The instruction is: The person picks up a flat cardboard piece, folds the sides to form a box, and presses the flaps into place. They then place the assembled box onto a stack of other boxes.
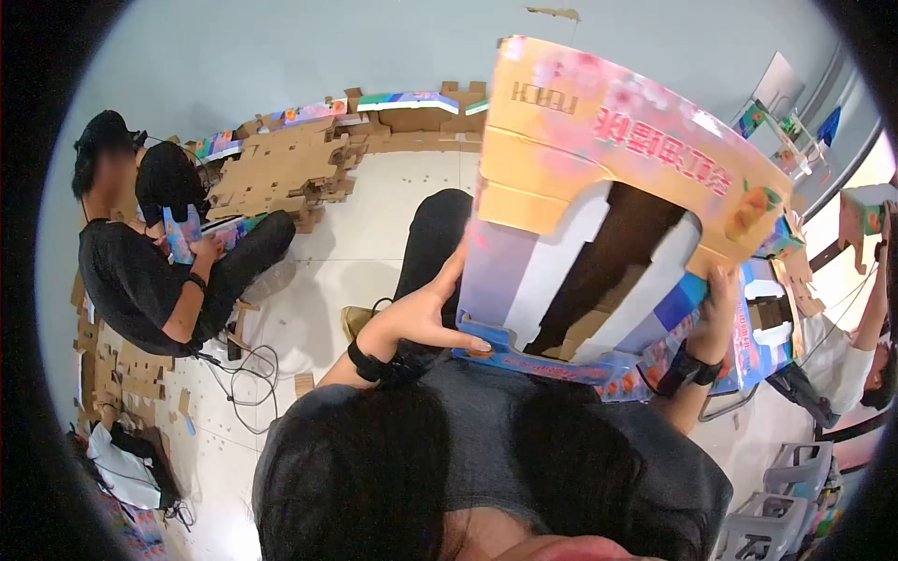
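Observation:
I hold a printed cardboard box (641, 107) up in front of my chest. Orange, pink and blue printing covers it, with peach pictures and a large cut-out that shows its brown inside. My left hand (435, 313) grips the lower left edge, its thumb pressed on the blue rim and its fingers mostly behind the panel. On the opposite side, my right hand (716, 313) is closed around the right edge, part of its fingers hidden. Close beside that hand is another printed box (767, 318) in blue with a cut-out.
A seated person (140, 252) at left handles a printed carton piece (184, 234). Flat brown cardboard sheets (271, 178) lie along the wall. A black cable (253, 383) loops on the floor. Grey stools (767, 524) stand lower right, near another person's arm (870, 309).

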Demonstrator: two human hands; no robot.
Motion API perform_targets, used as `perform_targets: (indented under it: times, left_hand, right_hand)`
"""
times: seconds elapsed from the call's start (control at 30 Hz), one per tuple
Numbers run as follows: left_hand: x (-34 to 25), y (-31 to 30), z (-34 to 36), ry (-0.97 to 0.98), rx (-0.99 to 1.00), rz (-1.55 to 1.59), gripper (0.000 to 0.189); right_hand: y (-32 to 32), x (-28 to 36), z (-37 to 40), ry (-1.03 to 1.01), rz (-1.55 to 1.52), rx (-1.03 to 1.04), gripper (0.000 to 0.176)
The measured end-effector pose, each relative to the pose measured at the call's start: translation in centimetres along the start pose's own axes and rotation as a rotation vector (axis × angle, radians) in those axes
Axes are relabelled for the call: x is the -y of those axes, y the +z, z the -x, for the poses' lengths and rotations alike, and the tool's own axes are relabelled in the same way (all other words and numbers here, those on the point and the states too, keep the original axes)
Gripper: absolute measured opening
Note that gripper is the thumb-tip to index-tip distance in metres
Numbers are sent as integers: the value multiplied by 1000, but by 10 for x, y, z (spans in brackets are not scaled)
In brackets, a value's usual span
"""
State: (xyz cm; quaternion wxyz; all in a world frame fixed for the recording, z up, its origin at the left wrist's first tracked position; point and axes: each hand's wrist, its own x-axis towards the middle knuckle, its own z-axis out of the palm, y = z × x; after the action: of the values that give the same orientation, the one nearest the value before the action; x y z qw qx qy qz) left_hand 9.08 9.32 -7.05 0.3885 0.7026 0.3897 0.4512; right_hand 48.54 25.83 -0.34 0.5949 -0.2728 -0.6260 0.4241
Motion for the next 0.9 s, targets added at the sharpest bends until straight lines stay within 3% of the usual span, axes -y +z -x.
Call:
perform_targets:
  times: [0.03, 0.13, 0.3, 0.4, 0.53, 0.63, 0.73, 0.8, 0.9]
  left_hand:
    - [0, 0, -2, -16, -6, -29, 128]
    - [2, -9, -12, 8, -63, -27, 131]
    - [-31, -30, -52, 239, -242, 414, 122]
    - [-44, -39, -64, 155, -309, 352, 118]
    - [-35, -34, -70, 185, -310, 423, 94]
    - [-35, -33, -77, 174, -400, 404, 80]
    - [-15, -41, -83, 174, -433, 483, 73]
    - [-13, -42, -85, 153, -452, 528, 70]
    - [-5, -49, -84, 93, -470, 570, 69]
  right_hand:
    - [4, 1, -3, 89, 36, -3, 80]
    - [30, 9, 2, 81, -37, -48, 85]
    - [38, 20, 8, 79, 9, -20, 91]
    - [15, 3, 12, 1, 58, 54, 90]
    - [31, 23, 10, -115, 257, 48, 85]
    - [86, 73, 11, -661, 1065, -287, 73]
    - [89, 69, 36, -956, 1098, -13, 59]
    - [106, 71, 50, -846, 862, 514, 38]
    - [140, 42, 62, -848, 916, 842, 34]
